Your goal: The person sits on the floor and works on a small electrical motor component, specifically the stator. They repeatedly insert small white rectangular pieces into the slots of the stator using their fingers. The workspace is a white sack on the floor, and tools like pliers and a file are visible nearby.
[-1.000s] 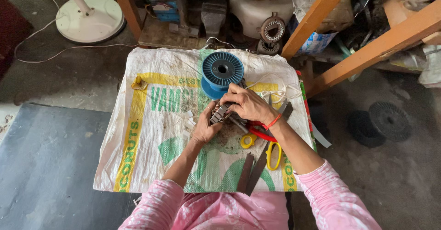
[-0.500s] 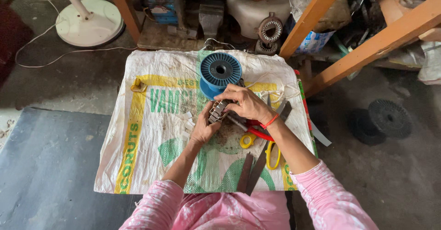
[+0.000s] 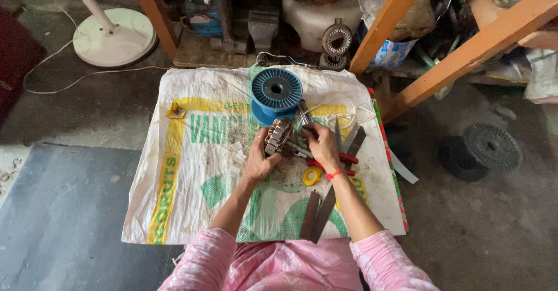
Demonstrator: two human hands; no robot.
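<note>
My left hand (image 3: 257,162) grips a small wound motor stator (image 3: 277,135) with copper coils, held just above the white woven sack (image 3: 192,180) that covers the table. Just to the right of it, my right hand (image 3: 321,144) is closed around thin metal pliers (image 3: 304,112) whose tips point away from me toward a blue wire spool (image 3: 276,91). A red bangle sits on that wrist. Red-handled pliers (image 3: 346,160) and yellow-handled scissors (image 3: 312,176) lie under and beside my right hand.
Flat metal strips (image 3: 317,212) lie near the sack's front edge, and more lie by the right edge (image 3: 354,141). White string (image 3: 343,117) lies at the back right. Orange wooden beams (image 3: 465,53), a white fan base (image 3: 114,36), a metal stator ring (image 3: 337,38) and a black spool (image 3: 491,147) surround the table.
My hands, which were together on the stator, have parted. The right hand has shifted right and now holds the metal pliers, while the left keeps the stator.
</note>
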